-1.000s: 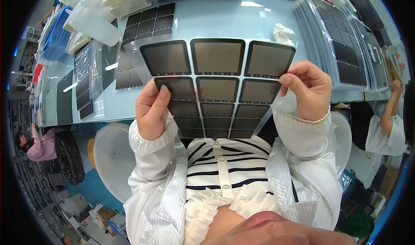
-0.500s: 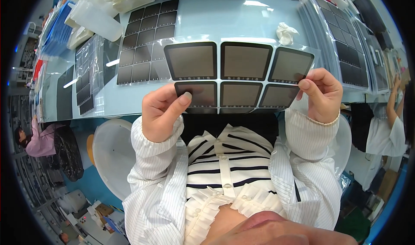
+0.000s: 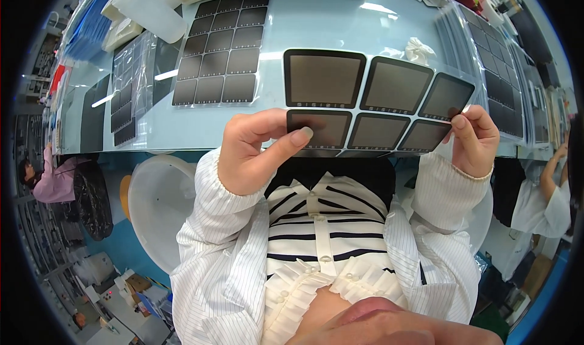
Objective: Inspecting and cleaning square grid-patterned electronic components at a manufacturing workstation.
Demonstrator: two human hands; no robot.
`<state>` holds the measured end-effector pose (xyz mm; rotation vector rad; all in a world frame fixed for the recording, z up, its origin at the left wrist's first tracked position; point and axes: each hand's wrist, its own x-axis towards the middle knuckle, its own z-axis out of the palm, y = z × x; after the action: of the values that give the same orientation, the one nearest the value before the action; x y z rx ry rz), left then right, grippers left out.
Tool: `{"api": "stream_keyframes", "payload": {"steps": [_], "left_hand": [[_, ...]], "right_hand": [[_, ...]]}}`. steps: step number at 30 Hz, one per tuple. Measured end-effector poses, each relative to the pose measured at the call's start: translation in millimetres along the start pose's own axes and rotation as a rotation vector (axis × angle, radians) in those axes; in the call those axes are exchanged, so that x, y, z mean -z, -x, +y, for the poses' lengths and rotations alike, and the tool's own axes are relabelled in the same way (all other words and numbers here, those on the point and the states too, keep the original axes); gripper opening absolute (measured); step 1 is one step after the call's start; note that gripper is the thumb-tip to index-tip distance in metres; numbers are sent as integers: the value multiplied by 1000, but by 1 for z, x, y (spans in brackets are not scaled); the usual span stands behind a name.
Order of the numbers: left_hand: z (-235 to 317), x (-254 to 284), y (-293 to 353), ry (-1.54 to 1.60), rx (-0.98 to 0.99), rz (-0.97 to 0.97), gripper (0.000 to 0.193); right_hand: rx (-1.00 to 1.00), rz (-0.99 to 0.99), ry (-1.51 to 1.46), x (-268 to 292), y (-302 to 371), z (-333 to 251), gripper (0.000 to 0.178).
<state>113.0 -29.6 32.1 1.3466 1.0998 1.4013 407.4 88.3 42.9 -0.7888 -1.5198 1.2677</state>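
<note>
Between my hands, a clear film sheet printed with dark framed panels (image 3: 325,80) is held up, tilted, over the table's front edge. My left hand (image 3: 255,150) pinches its left edge, thumb lying on a lower panel and fingers behind. My right hand (image 3: 473,139) grips the right edge between thumb and fingers. The sheet's lower part bends away, so its bottom rows show only as a thin strip. Beyond my left hand, a similar sheet of dark panels (image 3: 218,62) lies flat on the table.
A stack of panel sheets (image 3: 496,71) stands at the right, near a crumpled white tissue (image 3: 418,50). Clear-wrapped sheets (image 3: 131,80) lie at the left, below a translucent plastic jug (image 3: 152,10). White tubs (image 3: 161,208) flank me under the table (image 3: 328,16). Other people work at both sides.
Both hands have shifted right with the held sheet, and its left side has swung nearer to the camera. The view has also moved slightly. Both hands keep their grip.
</note>
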Motion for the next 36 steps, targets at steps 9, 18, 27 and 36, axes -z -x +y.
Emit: {"api": "stream_keyframes", "payload": {"steps": [9,18,27,36], "left_hand": [[-2,-6,-4,0,-63,-69,18],[-2,-17,-10,28,-41,-123,21],[-7,-19,-3,101,42,-140,21],[0,-16,4,181,56,5,20]], "right_hand": [[-19,35,-16,16,2,2,12],[-4,105,-13,24,10,-1,13],[-4,105,-17,26,16,1,12],[-37,30,-26,4,16,-8,16]]}}
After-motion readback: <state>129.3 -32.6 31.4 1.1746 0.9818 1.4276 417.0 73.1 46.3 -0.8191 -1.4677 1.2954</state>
